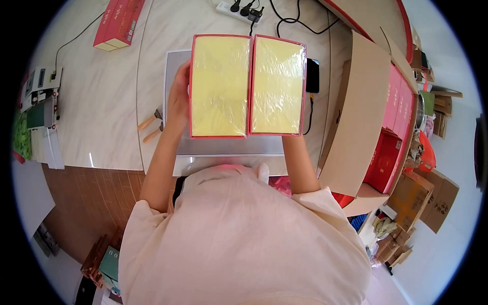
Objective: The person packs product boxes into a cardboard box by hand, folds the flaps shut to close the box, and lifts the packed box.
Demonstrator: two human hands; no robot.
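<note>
Two red-edged boxes, a left box and a right box, stand side by side in front of me with pale yellow faces toward me. Glossy clear film covers them. My left hand is closed against the outer side of the left box, its fingertips partly hidden. From the right, my forearm runs up behind the right box, which hides my right hand and its fingers. Beneath the boxes lies a flat grey panel with a pale frame, mostly covered by them.
A tool with wooden handles lies left of the panel. To the right are a black phone with a cable and an open cardboard carton holding red boxes. A power strip and another red box pair are farther back.
</note>
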